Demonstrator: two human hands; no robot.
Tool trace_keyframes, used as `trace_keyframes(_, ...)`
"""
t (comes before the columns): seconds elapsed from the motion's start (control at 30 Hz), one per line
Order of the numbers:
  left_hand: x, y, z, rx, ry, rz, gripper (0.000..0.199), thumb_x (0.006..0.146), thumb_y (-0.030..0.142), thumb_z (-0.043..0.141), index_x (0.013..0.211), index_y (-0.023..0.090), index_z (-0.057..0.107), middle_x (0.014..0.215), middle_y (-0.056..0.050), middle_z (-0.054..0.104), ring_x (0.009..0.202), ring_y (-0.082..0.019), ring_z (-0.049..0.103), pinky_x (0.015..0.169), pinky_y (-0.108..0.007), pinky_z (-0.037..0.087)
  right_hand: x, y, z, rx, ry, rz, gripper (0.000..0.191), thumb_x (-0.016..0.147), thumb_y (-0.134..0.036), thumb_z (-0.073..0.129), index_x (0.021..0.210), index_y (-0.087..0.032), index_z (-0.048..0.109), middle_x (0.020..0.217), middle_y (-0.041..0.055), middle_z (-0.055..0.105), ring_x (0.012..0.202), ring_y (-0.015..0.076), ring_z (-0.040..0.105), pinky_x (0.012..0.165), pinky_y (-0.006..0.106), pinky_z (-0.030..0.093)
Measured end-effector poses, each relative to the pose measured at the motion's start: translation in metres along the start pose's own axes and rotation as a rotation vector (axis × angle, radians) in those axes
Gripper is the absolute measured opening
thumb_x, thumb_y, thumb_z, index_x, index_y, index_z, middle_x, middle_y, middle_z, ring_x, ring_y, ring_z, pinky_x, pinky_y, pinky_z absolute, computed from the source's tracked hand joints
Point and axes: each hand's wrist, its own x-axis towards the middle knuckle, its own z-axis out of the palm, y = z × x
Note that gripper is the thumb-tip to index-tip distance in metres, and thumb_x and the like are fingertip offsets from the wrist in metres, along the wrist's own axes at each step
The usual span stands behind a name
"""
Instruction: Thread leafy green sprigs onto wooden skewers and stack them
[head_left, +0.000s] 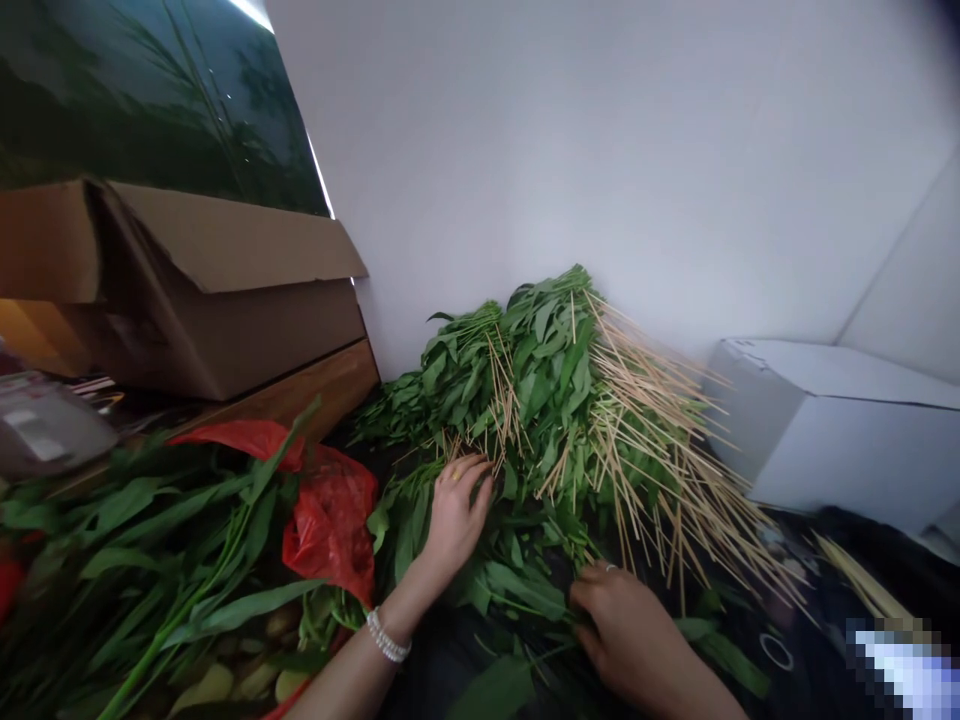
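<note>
My left hand (459, 512) reaches forward over the leafy greens, palm down, its fingers extended and a little apart at the lower ends of some thin wooden sticks (504, 400). My right hand (619, 615) is closed around leafy green stems (529, 592), low and right of the left hand; its fingertips are partly hidden. Behind both hands, bunches of leafy greens (551, 350) are heaped against the wall. Many pale wooden sticks (660, 425) fan out from the heap toward the right. Loose leaves lie on the dark surface between my hands.
At left, long-leaved greens (142, 560) spill beside a red plastic bag (334, 515), with yellowish roundish pieces (210, 690) below. An open cardboard box (247, 330) stands behind them. A white box (862, 435) sits at right, and a white ring (776, 652) lies near dark cloth.
</note>
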Motion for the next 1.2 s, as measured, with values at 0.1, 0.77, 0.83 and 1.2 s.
trace_keyframes(0.1, -0.009, -0.003, -0.005, -0.099, 0.025, -0.033, 0.026, 0.098, 0.026, 0.042, 0.109, 0.022, 0.065, 0.113, -0.007, 0.067, 0.111, -0.021, 0.057, 0.098, -0.041, 0.044, 0.002, 0.005, 0.001, 0.191, 0.226, 0.000, 0.017, 0.088, -0.017, 0.044, 0.078, -0.021, 0.058, 0.080, 0.0043, 0.065, 0.077, 0.0197, 0.063, 0.072, 0.030, 0.045)
trace_keyframes(0.77, -0.012, -0.011, -0.018, -0.541, 0.403, -0.356, 0.018, 0.091, 0.028, 0.044, 0.108, 0.022, 0.046, 0.097, -0.004, 0.056, 0.090, -0.019, 0.058, 0.085, -0.034, 0.047, 0.014, -0.012, 0.005, 1.215, 0.554, 0.173, 0.040, 0.081, -0.059, 0.060, 0.087, -0.020, 0.058, 0.065, -0.0001, 0.062, 0.050, 0.0112, 0.052, 0.045, 0.021, 0.038)
trace_keyframes(0.83, -0.010, -0.014, -0.019, -0.572, 0.426, -0.400, 0.019, 0.092, 0.034, 0.046, 0.107, 0.023, 0.047, 0.098, -0.003, 0.056, 0.089, -0.019, 0.058, 0.085, -0.033, 0.046, 0.015, -0.011, 0.007, 1.206, 0.597, 0.188, 0.040, 0.079, -0.059, 0.062, 0.086, -0.020, 0.060, 0.064, 0.0002, 0.063, 0.051, 0.0117, 0.053, 0.047, 0.022, 0.039)
trace_keyframes(1.2, -0.005, -0.009, -0.021, -1.070, 0.009, -0.538, 0.045, 0.074, 0.060, 0.068, 0.080, 0.015, 0.067, 0.071, -0.002, 0.063, 0.062, -0.015, 0.055, 0.058, -0.024, 0.041, 0.020, -0.006, 0.027, 1.026, 0.660, 0.138, 0.039, 0.073, -0.060, 0.068, 0.079, -0.022, 0.065, 0.072, 0.0035, 0.069, 0.059, 0.0174, 0.063, 0.056, 0.025, 0.053)
